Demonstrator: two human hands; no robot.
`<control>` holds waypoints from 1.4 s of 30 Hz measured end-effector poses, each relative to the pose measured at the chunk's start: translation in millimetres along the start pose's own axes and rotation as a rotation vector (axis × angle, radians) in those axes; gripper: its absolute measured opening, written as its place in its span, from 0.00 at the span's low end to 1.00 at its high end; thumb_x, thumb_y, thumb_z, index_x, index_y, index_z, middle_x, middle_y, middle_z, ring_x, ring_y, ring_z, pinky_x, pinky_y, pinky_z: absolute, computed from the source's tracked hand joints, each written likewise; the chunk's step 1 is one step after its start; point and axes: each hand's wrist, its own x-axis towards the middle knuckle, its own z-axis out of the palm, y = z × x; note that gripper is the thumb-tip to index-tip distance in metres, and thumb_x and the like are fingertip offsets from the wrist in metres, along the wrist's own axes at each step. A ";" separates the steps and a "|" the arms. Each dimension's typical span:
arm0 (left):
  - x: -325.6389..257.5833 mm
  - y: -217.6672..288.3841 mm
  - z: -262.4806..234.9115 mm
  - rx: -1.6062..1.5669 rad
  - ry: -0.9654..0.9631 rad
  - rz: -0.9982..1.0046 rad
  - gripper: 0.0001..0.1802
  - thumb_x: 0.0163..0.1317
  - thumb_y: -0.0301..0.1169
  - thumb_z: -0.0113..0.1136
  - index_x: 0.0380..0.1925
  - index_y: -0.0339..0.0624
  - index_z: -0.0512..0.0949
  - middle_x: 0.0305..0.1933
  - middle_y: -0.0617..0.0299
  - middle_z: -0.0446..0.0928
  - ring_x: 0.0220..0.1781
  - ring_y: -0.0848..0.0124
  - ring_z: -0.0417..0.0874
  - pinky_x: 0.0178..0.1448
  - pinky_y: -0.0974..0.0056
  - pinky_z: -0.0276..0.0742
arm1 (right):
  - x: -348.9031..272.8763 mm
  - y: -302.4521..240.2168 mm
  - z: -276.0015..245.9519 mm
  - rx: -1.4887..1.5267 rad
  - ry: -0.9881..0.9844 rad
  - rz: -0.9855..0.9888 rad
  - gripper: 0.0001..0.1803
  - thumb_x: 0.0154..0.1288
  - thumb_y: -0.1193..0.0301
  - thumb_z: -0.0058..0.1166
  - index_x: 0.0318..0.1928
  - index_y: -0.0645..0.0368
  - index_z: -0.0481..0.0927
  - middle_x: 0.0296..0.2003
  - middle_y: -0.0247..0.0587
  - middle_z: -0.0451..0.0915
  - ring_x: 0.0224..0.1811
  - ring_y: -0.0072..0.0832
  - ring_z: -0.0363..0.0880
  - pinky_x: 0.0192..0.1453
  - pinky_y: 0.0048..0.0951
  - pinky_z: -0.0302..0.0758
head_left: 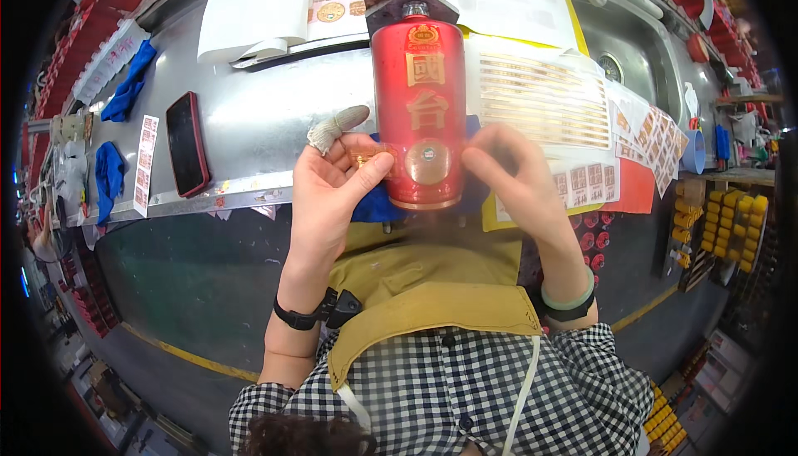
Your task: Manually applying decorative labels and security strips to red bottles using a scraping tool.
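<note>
Far left, at 9 o'clock on the metal surface (249,115), lies a dark phone (187,143). The left hand (332,190), one finger sheathed in a cot, pinches a small gold label (366,157) against the red bottle (420,115). The bottle lies at centre, long axis 12 to 6 o'clock, cap toward 12. The right hand (511,177) curls around its lower flank, steadying it. Labelling appears under way; pressing the label flat would call for careful alignment. Label sheets (540,98) lie at 2 o'clock.

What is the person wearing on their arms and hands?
The left hand has a white knitted finger cot and a black wristband. The right hand has a pale green bangle above a black band. Both arms have black-and-white checked sleeves.
</note>
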 end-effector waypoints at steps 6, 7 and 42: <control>0.6 -3.3 -9.7 -0.010 -0.004 -0.013 0.32 0.69 0.20 0.67 0.71 0.32 0.68 0.51 0.59 0.80 0.55 0.71 0.83 0.63 0.63 0.80 | 4.8 -9.0 -24.2 -0.234 0.277 -0.117 0.13 0.76 0.72 0.59 0.54 0.64 0.77 0.40 0.39 0.80 0.42 0.25 0.77 0.50 0.28 0.75; 0.0 -3.6 -10.9 -0.011 0.001 -0.009 0.32 0.69 0.20 0.67 0.71 0.32 0.68 0.51 0.59 0.80 0.55 0.71 0.83 0.63 0.63 0.80 | 5.9 -14.9 -25.2 -0.255 0.384 -0.239 0.12 0.76 0.74 0.56 0.56 0.65 0.76 0.41 0.42 0.80 0.43 0.27 0.78 0.52 0.30 0.76; 12.6 8.9 26.1 0.421 -0.147 0.157 0.51 0.63 0.33 0.75 0.79 0.34 0.55 0.70 0.47 0.72 0.70 0.61 0.75 0.76 0.55 0.69 | -14.2 -1.2 17.6 0.003 0.090 -0.043 0.39 0.65 0.64 0.76 0.70 0.62 0.69 0.38 0.30 0.75 0.40 0.16 0.73 0.49 0.22 0.74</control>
